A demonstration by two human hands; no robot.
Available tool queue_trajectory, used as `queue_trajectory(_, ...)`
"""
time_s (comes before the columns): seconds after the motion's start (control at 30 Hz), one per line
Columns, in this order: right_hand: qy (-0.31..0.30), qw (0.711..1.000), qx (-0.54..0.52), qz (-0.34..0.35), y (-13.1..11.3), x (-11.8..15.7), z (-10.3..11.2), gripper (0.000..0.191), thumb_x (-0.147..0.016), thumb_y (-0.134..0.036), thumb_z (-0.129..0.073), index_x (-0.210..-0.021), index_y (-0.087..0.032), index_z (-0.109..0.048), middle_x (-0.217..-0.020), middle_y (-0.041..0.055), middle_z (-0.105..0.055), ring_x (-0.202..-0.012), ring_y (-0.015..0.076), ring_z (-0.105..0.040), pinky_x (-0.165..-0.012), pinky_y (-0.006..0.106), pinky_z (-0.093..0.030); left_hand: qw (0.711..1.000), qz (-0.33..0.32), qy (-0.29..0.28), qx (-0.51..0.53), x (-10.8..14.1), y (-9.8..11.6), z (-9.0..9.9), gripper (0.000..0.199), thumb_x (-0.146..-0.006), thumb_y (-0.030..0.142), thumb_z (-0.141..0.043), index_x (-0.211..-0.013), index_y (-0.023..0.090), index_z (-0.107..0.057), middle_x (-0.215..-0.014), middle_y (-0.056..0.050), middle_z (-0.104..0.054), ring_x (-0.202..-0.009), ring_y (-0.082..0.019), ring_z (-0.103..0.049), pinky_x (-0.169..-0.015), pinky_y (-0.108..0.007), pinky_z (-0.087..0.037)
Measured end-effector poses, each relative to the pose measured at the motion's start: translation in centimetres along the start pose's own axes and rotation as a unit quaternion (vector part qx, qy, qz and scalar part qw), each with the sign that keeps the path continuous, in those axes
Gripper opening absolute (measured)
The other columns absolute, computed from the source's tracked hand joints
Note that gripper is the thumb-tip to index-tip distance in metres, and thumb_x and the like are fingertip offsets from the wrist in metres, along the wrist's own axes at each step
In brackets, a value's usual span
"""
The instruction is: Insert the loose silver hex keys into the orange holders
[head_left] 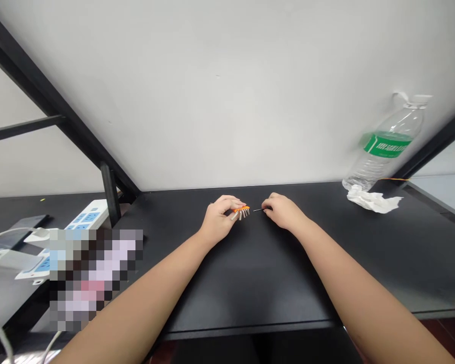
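Near the middle of the black table (pixel 250 283), my left hand (pixel 220 216) is closed on a small orange piece (pixel 242 209) with several pale prongs or strips hanging from it. My right hand (pixel 282 210) pinches a thin dark tool (pixel 258 209) whose metal tip points left at the orange piece. A short gap separates the tip from the prongs. Both hands are held just above the table surface.
A large clear bottle with a green label (pixel 389 144) leans on the wall at the right, beside crumpled white tissue (pixel 374 199). At the left are a black metal frame (pixel 109 194), a white power strip (pixel 87 217), cables and a phone (pixel 23 230).
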State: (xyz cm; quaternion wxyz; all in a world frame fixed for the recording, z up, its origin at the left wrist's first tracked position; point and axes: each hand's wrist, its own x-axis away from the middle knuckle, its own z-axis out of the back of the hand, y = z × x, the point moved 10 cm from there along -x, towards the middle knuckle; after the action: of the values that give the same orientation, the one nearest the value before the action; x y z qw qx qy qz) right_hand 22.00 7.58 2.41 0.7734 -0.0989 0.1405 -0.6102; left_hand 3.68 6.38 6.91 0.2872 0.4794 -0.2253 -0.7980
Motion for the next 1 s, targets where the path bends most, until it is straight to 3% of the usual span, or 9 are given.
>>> queue_trajectory(0.1, -0.004, 0.999, 0.035, 0.003, -0.8, 0.1, 0.3, 0.02, -0.088, -0.013, -0.054, -0.083, -0.021, -0.071, -0.099, 0.0084, -0.066, -0.082, 0.0187, -0.063, -0.07, 0.029, -0.043, 1.0, -0.003, 0.002, -0.003, 0.0, 0.0, 0.0, 0.024, -0.079, 0.004, -0.065, -0.087, 0.025, -0.075, -0.098, -0.003, -0.078, -0.101, -0.021, -0.069, -0.09, -0.038, -0.059)
queue_trajectory(0.3, -0.086, 0.994, 0.046, -0.048, -1.0, 0.8, -0.7, 0.01, -0.07, -0.01, -0.063, -0.068, -0.019, -0.059, -0.08, 0.0075, -0.067, -0.06, 0.0166, -0.055, -0.053, 0.029, -0.033, 1.0, -0.011, -0.008, -0.006, -0.1, -0.2, -0.2, 0.026, -0.078, 0.002, -0.063, -0.086, 0.024, -0.075, -0.097, -0.003, -0.078, -0.1, -0.02, -0.069, -0.088, -0.037, -0.059)
queue_trajectory(0.47, -0.001, 0.99, -0.115, 0.081, -4.0, 1.1, 1.1, 0.011, -0.075, -0.01, -0.056, -0.074, -0.021, -0.055, -0.073, -0.0009, -0.062, -0.062, 0.0122, -0.052, -0.058, 0.025, -0.036, 1.0, 0.009, -0.022, -0.018, -0.2, -0.8, -0.4, 0.021, -0.081, 0.006, -0.065, -0.087, 0.024, -0.075, -0.098, -0.002, -0.078, -0.103, -0.02, -0.069, -0.092, -0.037, -0.058)
queue_trajectory(0.57, 0.046, 0.979, -0.155, 0.121, -4.9, 1.4, 2.2, 0.014, -0.077, -0.008, -0.052, -0.078, -0.022, -0.053, -0.071, -0.0033, -0.058, -0.063, 0.0113, -0.05, -0.06, 0.024, -0.036, 1.0, 0.019, -0.008, -0.015, -0.2, -0.9, 0.0, 0.02, -0.081, 0.008, -0.068, -0.089, 0.025, -0.075, -0.099, -0.002, -0.077, -0.101, -0.019, -0.07, -0.089, -0.035, -0.059)
queue_trajectory(1.0, 0.075, 0.981, -0.107, 0.143, -5.6, 1.9, 3.2, 0.016, -0.078, -0.005, -0.051, -0.075, -0.021, -0.051, -0.073, -0.0013, -0.055, -0.067, 0.013, -0.047, -0.065, 0.026, -0.035, 0.999, 0.034, 0.007, -0.006, -0.1, -1.0, 0.2, 0.012, -0.082, 0.013, -0.07, -0.085, 0.023, -0.074, -0.099, -0.004, -0.076, -0.099, -0.019, -0.071, -0.089, -0.035, -0.059)
